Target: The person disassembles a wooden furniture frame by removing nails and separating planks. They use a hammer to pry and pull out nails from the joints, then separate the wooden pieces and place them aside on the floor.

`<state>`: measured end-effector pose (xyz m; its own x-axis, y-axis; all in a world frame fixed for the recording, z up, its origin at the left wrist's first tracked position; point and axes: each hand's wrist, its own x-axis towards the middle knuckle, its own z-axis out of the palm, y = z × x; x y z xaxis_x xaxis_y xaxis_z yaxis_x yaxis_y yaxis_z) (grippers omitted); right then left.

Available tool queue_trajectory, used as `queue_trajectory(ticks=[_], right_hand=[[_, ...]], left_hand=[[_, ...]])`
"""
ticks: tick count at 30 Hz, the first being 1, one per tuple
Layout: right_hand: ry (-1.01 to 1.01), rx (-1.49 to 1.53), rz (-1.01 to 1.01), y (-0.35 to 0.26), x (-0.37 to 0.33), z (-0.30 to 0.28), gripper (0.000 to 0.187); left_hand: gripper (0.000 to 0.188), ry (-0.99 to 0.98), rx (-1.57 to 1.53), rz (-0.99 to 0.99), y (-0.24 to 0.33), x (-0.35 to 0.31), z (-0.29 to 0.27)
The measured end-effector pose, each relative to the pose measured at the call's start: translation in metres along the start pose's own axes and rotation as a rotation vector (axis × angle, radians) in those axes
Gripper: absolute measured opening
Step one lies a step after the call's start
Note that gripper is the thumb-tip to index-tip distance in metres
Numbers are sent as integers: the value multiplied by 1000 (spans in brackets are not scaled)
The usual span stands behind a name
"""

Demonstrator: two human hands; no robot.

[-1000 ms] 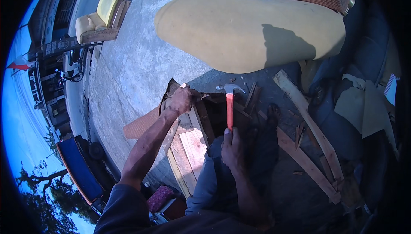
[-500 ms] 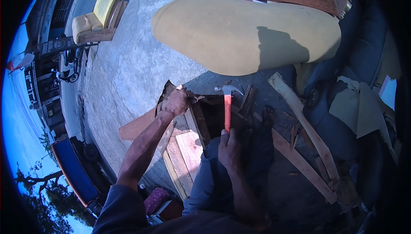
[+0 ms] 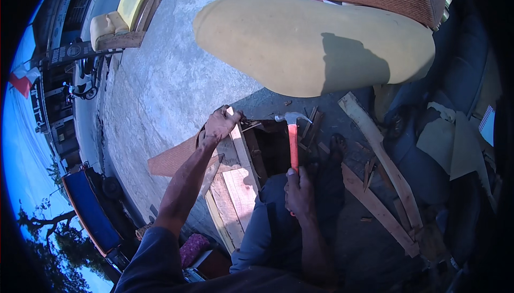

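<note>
- The right hand has its fingers wrapped around the red hammer, by the wooden frame's right side.
- The left hand has its fingers clamped on the frame's far end.
- A big tan pad lies past the frame.

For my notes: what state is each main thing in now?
Left hand: closed on the wooden frame's end
Right hand: closed around the handle of the hammer
Hammer: held, claw pointing right
Wooden frame: partly boarded, dark hollow exposed
Cream foam: uncovered, partly shaded
Curved board: lying on the ground
Armchair: wooden side exposed
</note>
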<state>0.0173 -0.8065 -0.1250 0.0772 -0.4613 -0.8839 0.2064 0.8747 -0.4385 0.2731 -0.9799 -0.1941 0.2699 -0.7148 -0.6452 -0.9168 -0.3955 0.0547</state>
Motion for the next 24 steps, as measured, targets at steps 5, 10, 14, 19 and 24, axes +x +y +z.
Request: queue_trajectory(ticks=[5,10,14,19,24], right_hand=[[262,565,-101,-46,-15,-15,33],[115,-104,-80,1,-4,9,32],[235,512,-53,-32,-13,-14,30],[-9,148,148,-23,-9,18,29],[111,503,-13,-31,-12,-2,29]], left_hand=[[48,153,-238,51,-3,-3,7],[38,230,-265,100,-13,6,15],[35,187,-292,58,-14,4,13],[33,205,-294,80,-12,5,15],[33,182,-334,80,-12,5,12]])
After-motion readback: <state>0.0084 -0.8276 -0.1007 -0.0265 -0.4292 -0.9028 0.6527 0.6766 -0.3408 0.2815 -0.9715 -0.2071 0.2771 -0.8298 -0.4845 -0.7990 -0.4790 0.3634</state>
